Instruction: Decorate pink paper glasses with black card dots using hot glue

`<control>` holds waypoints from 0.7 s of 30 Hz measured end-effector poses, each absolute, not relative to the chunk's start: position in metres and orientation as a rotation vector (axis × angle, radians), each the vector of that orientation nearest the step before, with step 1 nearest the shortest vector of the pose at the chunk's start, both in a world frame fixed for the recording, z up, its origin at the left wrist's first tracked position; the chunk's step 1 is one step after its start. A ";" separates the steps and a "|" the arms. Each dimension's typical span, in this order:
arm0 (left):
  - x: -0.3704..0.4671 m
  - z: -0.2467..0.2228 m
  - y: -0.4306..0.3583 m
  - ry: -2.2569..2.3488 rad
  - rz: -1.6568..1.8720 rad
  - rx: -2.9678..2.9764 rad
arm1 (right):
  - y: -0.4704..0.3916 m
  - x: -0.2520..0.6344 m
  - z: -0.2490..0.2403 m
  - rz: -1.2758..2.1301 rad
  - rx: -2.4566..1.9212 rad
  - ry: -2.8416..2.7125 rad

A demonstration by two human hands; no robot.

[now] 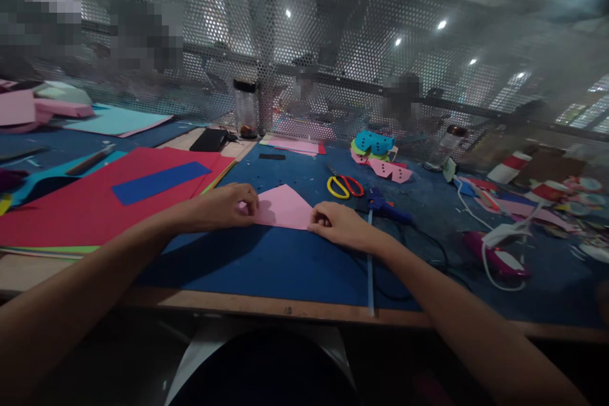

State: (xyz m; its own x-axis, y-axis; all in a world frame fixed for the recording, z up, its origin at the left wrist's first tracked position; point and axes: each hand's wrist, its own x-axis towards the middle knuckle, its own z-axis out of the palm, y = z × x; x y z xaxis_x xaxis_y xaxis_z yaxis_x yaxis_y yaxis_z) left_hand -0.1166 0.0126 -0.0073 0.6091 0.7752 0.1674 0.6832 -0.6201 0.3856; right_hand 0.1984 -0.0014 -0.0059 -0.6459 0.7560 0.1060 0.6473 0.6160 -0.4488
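A pink sheet of paper (285, 206) with a peaked far edge lies on the blue table mat (280, 266) in front of me. My left hand (233, 206) is closed on its left corner, fingers curled. At the right corner, my right hand (335, 222) pinches the same paper between thumb and curled fingers. Just beyond my right hand are scissors (345, 187) with one yellow and one red handle loop. A blue glue gun (387, 206) lies to the right of them, its dark cord running over the mat.
Red paper sheets (95, 196) with a blue strip (162, 183) on top lie at left. Dotted cut-paper pieces (375, 146) sit at the back, near a jar (246, 108) and black phone-like item (209, 139). At right is a magenta device (495, 254) with white cord. A perforated metal screen (333, 44) stands behind.
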 end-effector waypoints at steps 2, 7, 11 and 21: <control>-0.116 -0.009 0.013 1.211 0.461 2.575 | -0.001 0.198 -0.006 0.541 -1.139 -2.560; -0.115 -0.008 0.012 1.243 0.461 2.545 | 0.000 0.199 -0.007 0.537 -1.128 -2.558; -0.118 -0.008 0.013 1.268 0.460 2.515 | -0.001 0.199 -0.005 0.553 -1.142 -2.556; -0.118 -0.005 0.011 1.294 0.406 2.543 | -0.003 0.199 -0.004 0.566 -1.142 -2.554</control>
